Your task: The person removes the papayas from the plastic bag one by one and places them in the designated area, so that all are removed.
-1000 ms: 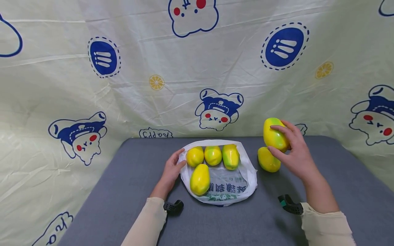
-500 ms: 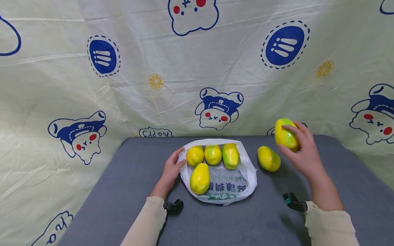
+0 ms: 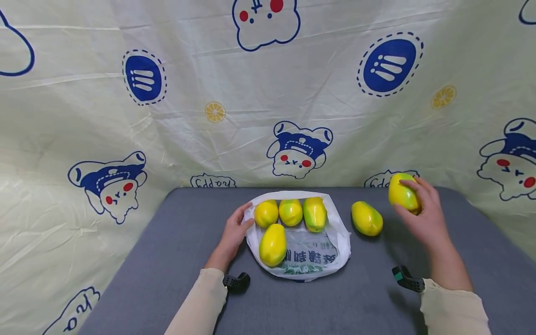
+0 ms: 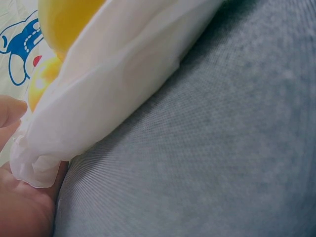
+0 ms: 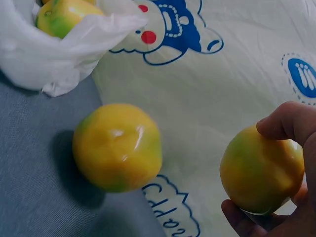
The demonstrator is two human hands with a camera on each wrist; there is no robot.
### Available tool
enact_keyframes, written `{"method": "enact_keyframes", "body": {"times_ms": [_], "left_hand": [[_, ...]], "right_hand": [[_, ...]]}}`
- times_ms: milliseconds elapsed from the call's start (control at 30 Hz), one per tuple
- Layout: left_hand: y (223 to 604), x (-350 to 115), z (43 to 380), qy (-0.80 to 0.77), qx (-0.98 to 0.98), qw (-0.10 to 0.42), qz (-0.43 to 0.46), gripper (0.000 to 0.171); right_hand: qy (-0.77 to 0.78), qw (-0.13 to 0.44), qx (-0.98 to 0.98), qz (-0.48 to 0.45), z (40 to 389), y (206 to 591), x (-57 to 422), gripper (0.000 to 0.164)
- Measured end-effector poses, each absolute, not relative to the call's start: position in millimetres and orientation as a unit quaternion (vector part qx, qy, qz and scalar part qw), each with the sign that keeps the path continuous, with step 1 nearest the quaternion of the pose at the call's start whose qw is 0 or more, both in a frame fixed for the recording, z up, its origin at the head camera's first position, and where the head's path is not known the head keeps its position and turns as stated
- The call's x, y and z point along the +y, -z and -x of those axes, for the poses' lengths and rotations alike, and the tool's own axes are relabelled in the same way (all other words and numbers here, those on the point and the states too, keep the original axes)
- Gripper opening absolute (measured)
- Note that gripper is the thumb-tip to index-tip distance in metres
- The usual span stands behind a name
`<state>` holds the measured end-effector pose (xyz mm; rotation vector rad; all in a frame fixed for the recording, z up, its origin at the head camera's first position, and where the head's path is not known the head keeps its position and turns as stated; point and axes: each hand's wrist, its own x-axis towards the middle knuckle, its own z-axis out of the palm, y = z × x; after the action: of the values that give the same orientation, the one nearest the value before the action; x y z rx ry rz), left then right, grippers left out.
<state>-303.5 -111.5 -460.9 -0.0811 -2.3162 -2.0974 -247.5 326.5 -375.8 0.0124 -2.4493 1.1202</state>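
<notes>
Taking the bag (image 3: 343, 249) as the clock's centre, with 6 o'clock nearest the person, open table (image 3: 305, 309) lies from 5 to 7, between the arms. The left hand (image 3: 233, 231) holds the rim at 9, with the left arm (image 3: 201, 298) barring 8. Inside, three fruits (image 3: 291, 212) crowd 10 to 1, a fourth fruit (image 3: 272, 245) takes 8, and room remains around 4 to 5. Outside at 3, a loose fruit (image 3: 366, 218) leaves only a narrow gap beside the rim. Farther out, the right hand (image 3: 425, 214) and its fruit (image 3: 404, 192) obstruct 2 to 3. The curtain (image 3: 247, 153) walls off 12.
</notes>
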Motion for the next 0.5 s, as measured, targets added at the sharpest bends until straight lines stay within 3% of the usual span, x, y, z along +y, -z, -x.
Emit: {"method": "enact_keyframes", "body": {"times_ms": [500], "left_hand": [[462.7,-111.2,303.2,0.666,-0.745,0.013,0.032,0.048]], "right_hand": [[-0.402,0.181,-0.897,0.026,255.9,410.0,350.6,0.06]]}}
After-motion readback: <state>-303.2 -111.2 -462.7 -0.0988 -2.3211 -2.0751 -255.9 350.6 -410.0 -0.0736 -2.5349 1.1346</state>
